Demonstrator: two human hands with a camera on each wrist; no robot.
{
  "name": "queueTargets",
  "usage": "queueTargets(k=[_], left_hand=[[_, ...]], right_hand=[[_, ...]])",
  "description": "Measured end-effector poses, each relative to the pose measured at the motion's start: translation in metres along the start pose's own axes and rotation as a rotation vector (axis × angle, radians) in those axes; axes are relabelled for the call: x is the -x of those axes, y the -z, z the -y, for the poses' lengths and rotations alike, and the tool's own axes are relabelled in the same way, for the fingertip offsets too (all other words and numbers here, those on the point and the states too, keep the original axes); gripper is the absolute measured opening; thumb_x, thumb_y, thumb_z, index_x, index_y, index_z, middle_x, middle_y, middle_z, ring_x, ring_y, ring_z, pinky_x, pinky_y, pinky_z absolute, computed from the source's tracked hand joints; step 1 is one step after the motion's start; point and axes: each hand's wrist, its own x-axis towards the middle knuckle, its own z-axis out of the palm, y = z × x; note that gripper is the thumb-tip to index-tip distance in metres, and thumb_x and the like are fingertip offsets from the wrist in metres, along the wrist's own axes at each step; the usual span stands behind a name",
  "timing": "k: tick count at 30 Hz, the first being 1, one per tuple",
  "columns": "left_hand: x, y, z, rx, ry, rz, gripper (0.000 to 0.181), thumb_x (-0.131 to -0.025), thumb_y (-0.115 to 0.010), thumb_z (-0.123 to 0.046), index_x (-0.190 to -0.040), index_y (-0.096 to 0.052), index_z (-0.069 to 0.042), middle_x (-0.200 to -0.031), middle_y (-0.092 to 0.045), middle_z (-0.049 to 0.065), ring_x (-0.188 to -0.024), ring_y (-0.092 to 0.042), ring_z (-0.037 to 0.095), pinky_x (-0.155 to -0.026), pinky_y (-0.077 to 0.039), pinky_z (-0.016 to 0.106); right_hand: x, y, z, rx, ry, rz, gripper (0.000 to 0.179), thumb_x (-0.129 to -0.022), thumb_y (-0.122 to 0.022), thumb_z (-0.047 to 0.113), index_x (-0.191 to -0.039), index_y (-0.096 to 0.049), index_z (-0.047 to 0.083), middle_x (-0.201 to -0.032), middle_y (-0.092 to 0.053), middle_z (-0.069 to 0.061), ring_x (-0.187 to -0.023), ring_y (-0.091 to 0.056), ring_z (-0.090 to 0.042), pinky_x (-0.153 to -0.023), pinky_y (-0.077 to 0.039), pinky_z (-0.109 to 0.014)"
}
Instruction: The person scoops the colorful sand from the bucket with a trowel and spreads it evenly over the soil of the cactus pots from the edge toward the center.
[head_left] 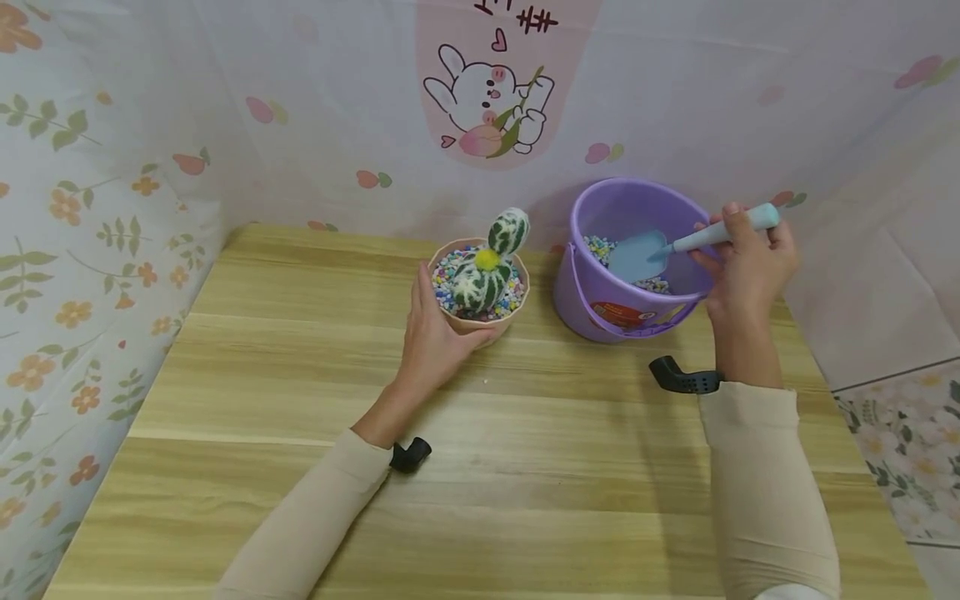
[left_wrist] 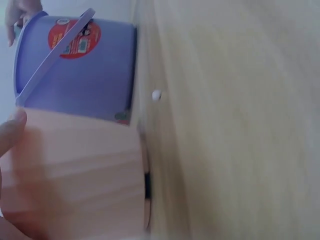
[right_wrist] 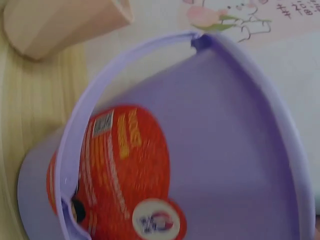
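Observation:
My left hand [head_left: 435,343] grips a peach flower pot [head_left: 486,332] from its left and front, thumb along the near side. In the pot a green and white toy cactus [head_left: 480,287] with a yellow tuft stands among small multicoloured pebbles [head_left: 444,279]. Over the purple bucket [head_left: 588,304] my right hand [head_left: 750,262] holds a light blue hand trowel [head_left: 637,257] by its handle. The blade is down inside the bucket, at pebbles [head_left: 600,248] like those in the pot. The left wrist view shows the pot's side wall [left_wrist: 75,175] close up, with my thumb at its rim.
Everything stands on a wooden table [head_left: 525,483] against a patterned cloth backdrop [head_left: 330,100]. One small white pebble [left_wrist: 156,95] lies on the tabletop near the pot. The bucket's handle [right_wrist: 95,90] hangs down at its front, across a red label [right_wrist: 130,160].

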Motion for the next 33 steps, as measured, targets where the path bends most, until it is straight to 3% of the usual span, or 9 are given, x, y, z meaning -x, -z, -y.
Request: queueTargets(k=[6,13,33], left_hand=[[-0.009,0.013,0.001,-0.005,-0.004,0.116,0.139,-0.063,-0.090,-0.046,-0.156,0.006,-0.011,-0.163,-0.001,0.014,-0.147,-0.012,0.037,-0.114,-0.020,0.058],[-0.017,0.020,0.003,-0.013,0.003,0.178,0.138,-0.063,-0.090,-0.046,-0.156,0.005,-0.010,-0.163,-0.003,0.012,-0.148,-0.012,0.033,-0.114,-0.023,0.055],[-0.016,0.022,0.003,-0.021,0.025,0.190,0.133,-0.064,-0.090,-0.044,-0.157,-0.001,-0.009,-0.162,-0.009,0.013,-0.146,-0.019,0.034,-0.113,-0.026,0.054]], right_hand=[[-0.003,0.003,0.004,0.029,-0.002,-0.003,0.036,-0.071,-0.087,0.012,-0.095,-0.064,0.000,-0.083,-0.069,-0.014,-0.071,-0.072,-0.028,-0.049,-0.056,-0.036],[-0.005,0.007,0.004,0.060,-0.014,0.033,0.034,-0.073,-0.085,0.012,-0.096,-0.063,0.000,-0.083,-0.069,-0.014,-0.068,-0.072,-0.028,-0.050,-0.056,-0.037],[0.001,-0.001,0.009,0.198,0.030,0.108,0.031,-0.074,-0.085,0.013,-0.092,-0.064,-0.001,-0.082,-0.070,-0.014,-0.067,-0.071,-0.025,-0.047,-0.055,-0.033]])
